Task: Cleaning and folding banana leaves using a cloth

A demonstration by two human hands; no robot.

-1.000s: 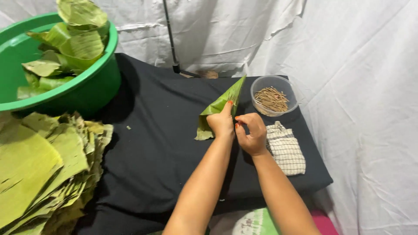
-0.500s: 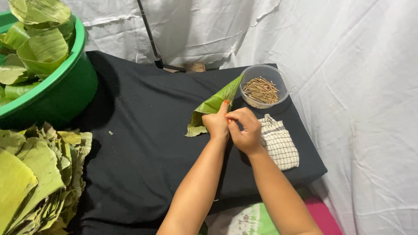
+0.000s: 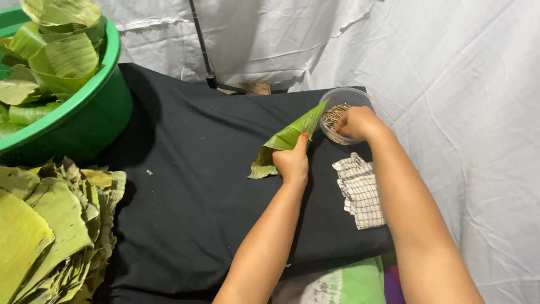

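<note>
Banana-leaf cone lies at the centre of the frame on the black cloth, its pointed tip aimed up and to the right toward the clear bowl of small sticks, its wide mouth open toward the lower left. I see my left hand closed around the cone's lower edge, thumb pressing the folded leaf against the fingers. My right hand sits in the bowl in the upper right of the frame, fingers curled down among the sticks; I cannot tell whether they pinch one. Just below that hand a checked cloth lies on the black cloth. At the upper left stands a green basin filled with rolled leaves, and a stack of flat banana leaves fills the lower left corner.
</note>
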